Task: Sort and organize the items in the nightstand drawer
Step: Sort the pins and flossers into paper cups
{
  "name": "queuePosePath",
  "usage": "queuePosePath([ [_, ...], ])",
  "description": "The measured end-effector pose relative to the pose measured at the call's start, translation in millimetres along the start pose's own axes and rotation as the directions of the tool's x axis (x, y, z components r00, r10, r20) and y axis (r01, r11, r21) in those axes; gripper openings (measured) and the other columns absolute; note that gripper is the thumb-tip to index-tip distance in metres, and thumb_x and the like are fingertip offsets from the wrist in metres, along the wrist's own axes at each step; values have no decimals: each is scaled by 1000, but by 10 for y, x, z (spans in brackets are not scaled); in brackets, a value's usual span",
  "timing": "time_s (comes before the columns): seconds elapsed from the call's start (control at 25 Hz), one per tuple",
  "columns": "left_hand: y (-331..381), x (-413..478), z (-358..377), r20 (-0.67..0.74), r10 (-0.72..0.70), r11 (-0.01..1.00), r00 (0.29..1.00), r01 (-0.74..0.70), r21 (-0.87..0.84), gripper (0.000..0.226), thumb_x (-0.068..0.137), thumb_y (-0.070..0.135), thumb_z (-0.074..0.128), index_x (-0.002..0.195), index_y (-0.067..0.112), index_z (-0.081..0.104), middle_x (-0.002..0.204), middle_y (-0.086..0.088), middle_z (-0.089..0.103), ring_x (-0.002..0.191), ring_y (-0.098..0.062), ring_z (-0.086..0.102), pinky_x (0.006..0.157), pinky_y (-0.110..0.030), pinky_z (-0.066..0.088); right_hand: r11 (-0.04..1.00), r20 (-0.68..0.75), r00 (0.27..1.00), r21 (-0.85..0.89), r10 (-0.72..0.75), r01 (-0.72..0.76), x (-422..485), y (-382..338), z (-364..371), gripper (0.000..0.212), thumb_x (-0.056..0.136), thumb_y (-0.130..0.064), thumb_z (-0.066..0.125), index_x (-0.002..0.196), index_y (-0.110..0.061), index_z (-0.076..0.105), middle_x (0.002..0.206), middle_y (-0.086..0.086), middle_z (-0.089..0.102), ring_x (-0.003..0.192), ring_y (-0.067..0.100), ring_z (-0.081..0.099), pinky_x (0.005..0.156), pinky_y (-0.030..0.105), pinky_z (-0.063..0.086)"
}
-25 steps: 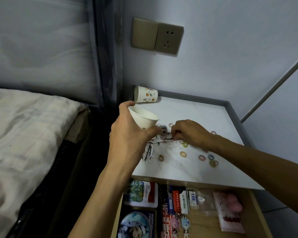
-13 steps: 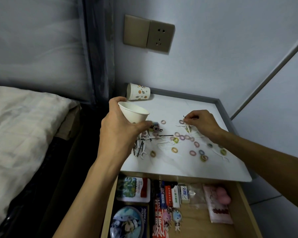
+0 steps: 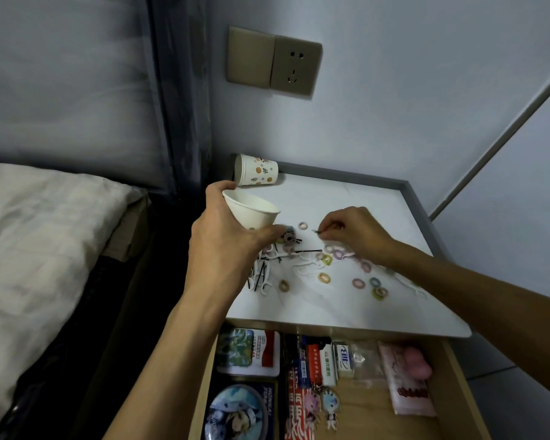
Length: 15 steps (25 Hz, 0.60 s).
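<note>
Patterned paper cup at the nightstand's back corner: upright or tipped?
Tipped: the patterned cup lies on its side, wider mouth end pointing left.

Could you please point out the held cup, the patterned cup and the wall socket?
held cup (image 3: 251, 215): head view, outer wall.
patterned cup (image 3: 257, 170): head view, printed side.
wall socket (image 3: 296, 66): head view, faceplate.

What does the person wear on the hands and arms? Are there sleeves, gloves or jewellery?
The left hand and the right hand are bare: no gloves, rings or watch show. The left forearm and the right forearm are bare too; no sleeve is visible up to the picture edge.
</note>
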<state>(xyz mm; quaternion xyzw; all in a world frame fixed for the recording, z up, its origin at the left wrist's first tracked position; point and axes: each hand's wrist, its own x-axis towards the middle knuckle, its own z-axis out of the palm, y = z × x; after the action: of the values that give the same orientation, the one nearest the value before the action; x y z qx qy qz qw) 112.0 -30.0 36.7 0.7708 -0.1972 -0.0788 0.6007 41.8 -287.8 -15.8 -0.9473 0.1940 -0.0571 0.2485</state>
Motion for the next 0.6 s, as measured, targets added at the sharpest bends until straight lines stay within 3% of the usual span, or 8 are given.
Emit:
queuePosePath([
  [0.12,3,26,6,-10,-2,1000,1000,2,-5,80,61,32,89,128,29,45,92,20,54,80,3,57,66,-21,53,942,176,970,-262,-165,208,124,-130,195,9,83,-20,72,90,-20,78,84,-4,74,78,11,64,67,18,42],
  [0.24,-1,51,0,-11,-20,999,1000,20,-35,79,62,31,89,128,29,45,96,16,57,80,3,58,65,-20,52,936,201,970,-292,-140,196,139,-137,294,8,83,-22,72,90,-20,76,84,0,71,80,16,62,66,22,42],
  [0.32,-20,62,-20,-15,-23,999,1000,22,-24,81,62,33,89,130,29,45,104,10,59,83,-1,59,70,-26,55,936,188,976,-310,-110,165,121,-113,330,8,86,-23,68,88,-18,74,85,2,68,83,19,61,70,32,46],
  [0.4,-35,67,-42,-30,-19,1000,999,19,-14,81,62,33,89,130,28,45,106,8,58,84,-1,58,71,-28,56,936,200,976,-321,-80,142,100,-86,330,9,90,-23,64,84,-18,69,85,2,66,82,19,60,68,32,43],
  [0.52,-44,76,-72,-42,-7,1000,999,7,-7,81,62,33,89,129,29,44,104,9,57,82,2,57,67,-22,52,944,197,979,-309,-59,119,91,-66,236,11,94,-20,57,83,-20,58,79,-2,66,70,14,59,65,32,44],
  [0.6,-51,79,-84,-45,-8,1000,999,8,-3,81,62,34,89,129,29,44,105,8,57,82,2,57,69,-24,53,960,177,983,-262,-57,102,99,-82,137,10,93,-15,56,85,-20,61,78,-3,69,62,11,60,61,30,49],
])
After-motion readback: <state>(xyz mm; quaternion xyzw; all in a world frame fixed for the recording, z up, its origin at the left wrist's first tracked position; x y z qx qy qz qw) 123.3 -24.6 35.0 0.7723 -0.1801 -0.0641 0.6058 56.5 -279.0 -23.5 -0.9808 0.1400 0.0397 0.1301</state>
